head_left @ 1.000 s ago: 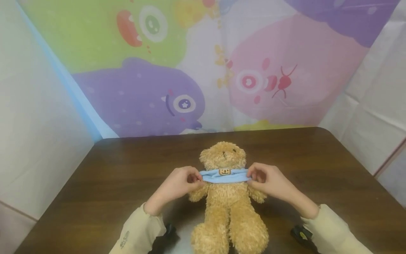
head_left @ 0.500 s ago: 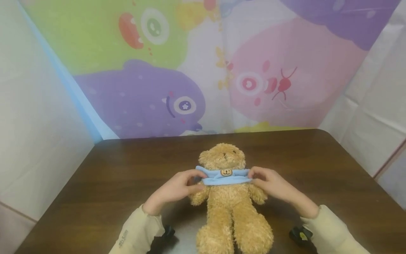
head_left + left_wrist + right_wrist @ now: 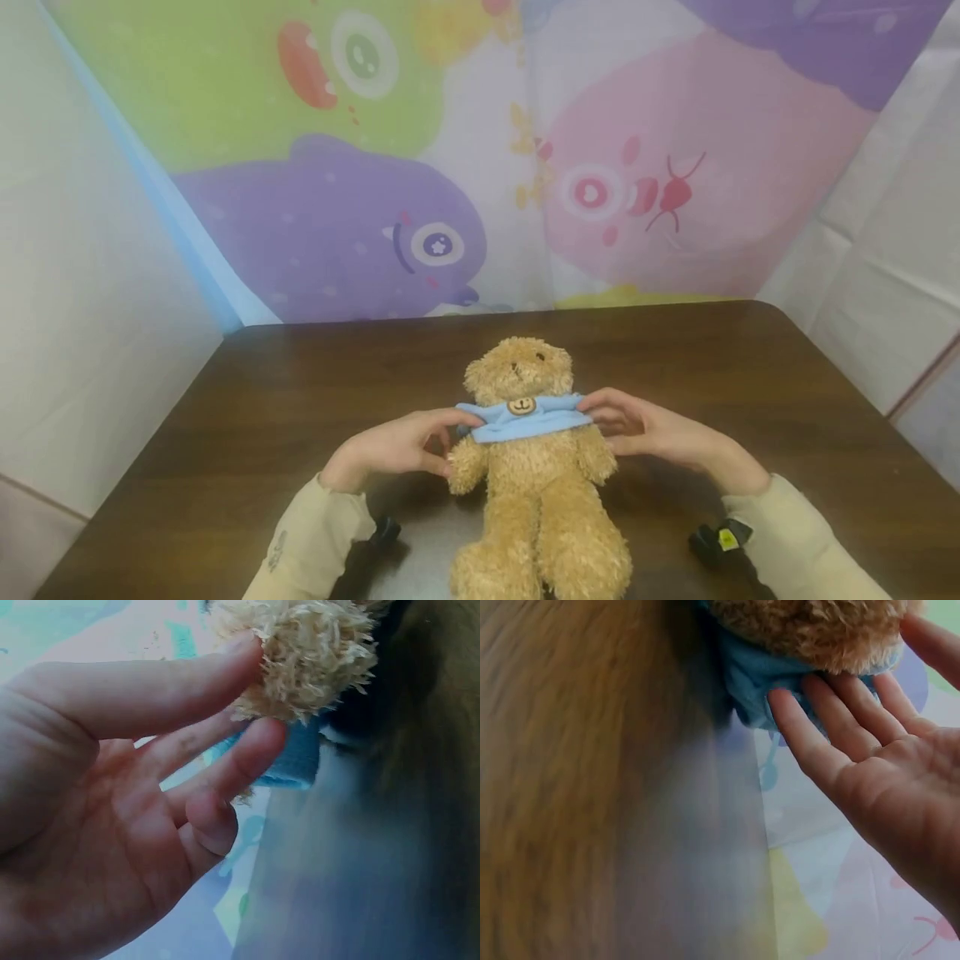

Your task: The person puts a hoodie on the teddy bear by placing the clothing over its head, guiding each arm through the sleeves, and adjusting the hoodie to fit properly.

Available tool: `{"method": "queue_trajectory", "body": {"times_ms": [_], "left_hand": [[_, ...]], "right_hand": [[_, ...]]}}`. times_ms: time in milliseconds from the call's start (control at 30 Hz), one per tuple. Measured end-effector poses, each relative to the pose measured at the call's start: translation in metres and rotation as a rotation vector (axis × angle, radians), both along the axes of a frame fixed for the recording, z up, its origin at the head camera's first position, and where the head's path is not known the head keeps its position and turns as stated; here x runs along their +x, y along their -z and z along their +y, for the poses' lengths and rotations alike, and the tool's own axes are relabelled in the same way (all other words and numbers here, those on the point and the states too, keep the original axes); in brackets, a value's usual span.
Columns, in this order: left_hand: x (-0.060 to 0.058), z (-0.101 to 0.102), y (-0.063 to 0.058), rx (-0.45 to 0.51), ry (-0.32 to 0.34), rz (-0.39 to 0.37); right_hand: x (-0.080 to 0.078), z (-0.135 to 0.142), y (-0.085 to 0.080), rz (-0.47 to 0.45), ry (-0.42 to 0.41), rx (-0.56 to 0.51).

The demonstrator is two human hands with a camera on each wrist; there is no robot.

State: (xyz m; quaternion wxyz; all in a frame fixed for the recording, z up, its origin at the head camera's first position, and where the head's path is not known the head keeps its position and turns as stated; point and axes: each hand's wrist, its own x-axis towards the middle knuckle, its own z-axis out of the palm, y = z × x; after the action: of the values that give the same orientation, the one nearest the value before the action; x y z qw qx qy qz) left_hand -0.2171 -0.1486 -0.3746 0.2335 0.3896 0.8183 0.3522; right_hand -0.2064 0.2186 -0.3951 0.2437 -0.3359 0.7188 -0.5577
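Note:
A tan teddy bear (image 3: 532,462) lies face up on the dark wooden table, head toward the far edge. Bunched around its upper chest is a light blue shirt (image 3: 536,421) with a small bear-face patch (image 3: 522,406). My left hand (image 3: 401,446) is at the bear's arm on the left side, index finger over the shirt's edge and thumb tip at the fur. In the left wrist view its fingers are loosely extended. Opposite, my right hand (image 3: 660,433) has its index fingertip at the shirt's other edge. Straight, spread fingers show against the blue cloth (image 3: 754,682) in the right wrist view.
The table (image 3: 300,383) reaches back to a cartoon-printed sheet (image 3: 345,225). White panels (image 3: 97,250) stand at both sides. Dark straps (image 3: 720,540) hang under the wrists beside the pale sleeves (image 3: 798,533).
Both hands have loosened from pinching the shirt's side edges to relaxed, straighter fingers. The left hand has shifted slightly down and left; the bear's head and body have moved a little left.

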Motion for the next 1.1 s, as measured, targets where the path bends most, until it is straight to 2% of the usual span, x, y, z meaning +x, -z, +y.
{"method": "queue_trajectory", "body": {"times_ms": [167, 300, 433, 600, 733, 967, 1033, 1100], "left_hand": [[-0.001, -0.002, 0.004, 0.022, 0.047, -0.037], [0.0, 0.002, 0.009, 0.045, 0.038, -0.006], [0.002, 0.016, 0.016, 0.075, -0.05, 0.026], [0.005, 0.03, 0.02, 0.102, -0.194, 0.072], [0.009, 0.035, 0.022, 0.153, -0.25, 0.124], [0.016, 0.048, 0.024, 0.166, -0.336, 0.414], [0.018, 0.051, 0.023, 0.175, -0.383, 0.44], [0.02, 0.053, 0.023, 0.203, -0.433, 0.43]], "right_hand": [[0.002, -0.006, 0.002, 0.003, -0.005, -0.013], [0.004, -0.011, 0.004, 0.057, 0.018, -0.014], [0.007, -0.016, 0.004, 0.12, 0.054, 0.017], [0.01, -0.023, 0.002, 0.219, 0.132, 0.119], [0.014, -0.027, 0.002, 0.29, 0.185, 0.177], [0.019, -0.033, 0.001, 0.464, 0.305, 0.224], [0.021, -0.035, -0.001, 0.484, 0.347, 0.224], [0.022, -0.037, -0.002, 0.491, 0.387, 0.224]]}}
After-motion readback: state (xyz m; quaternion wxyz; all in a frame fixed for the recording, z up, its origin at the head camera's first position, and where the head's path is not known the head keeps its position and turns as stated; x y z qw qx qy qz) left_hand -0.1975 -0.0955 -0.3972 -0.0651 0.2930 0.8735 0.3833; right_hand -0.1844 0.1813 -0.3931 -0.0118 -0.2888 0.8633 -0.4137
